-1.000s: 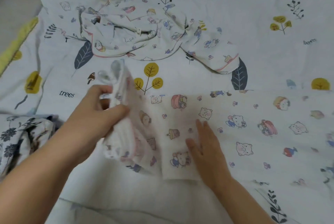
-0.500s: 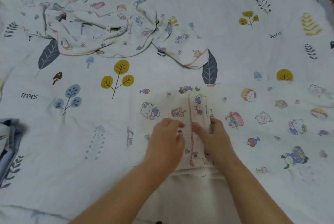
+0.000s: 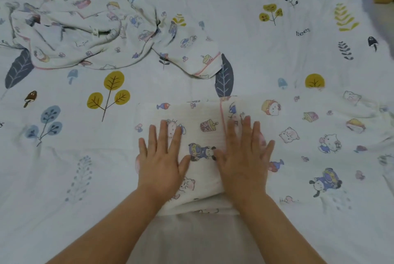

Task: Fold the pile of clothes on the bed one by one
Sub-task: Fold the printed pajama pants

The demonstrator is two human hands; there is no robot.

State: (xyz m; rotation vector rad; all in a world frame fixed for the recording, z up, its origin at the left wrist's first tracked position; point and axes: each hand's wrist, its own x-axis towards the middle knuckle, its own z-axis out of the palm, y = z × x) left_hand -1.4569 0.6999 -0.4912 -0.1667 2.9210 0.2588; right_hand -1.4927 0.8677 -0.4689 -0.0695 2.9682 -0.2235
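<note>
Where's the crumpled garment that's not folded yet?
The crumpled garment lies upper left in the head view, on the bedsheet beyond the left hand.

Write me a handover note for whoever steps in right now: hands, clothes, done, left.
Left hand and right hand: both flat, fingers straight, pressing the folded part of the cartoon-print garment.
Its unfolded length lies spread to the right on the bed sheet.
Crumpled garment lies far left, untouched.
Done: one fold pressed down.
Left: finish this piece, then fold the crumpled one.
</note>
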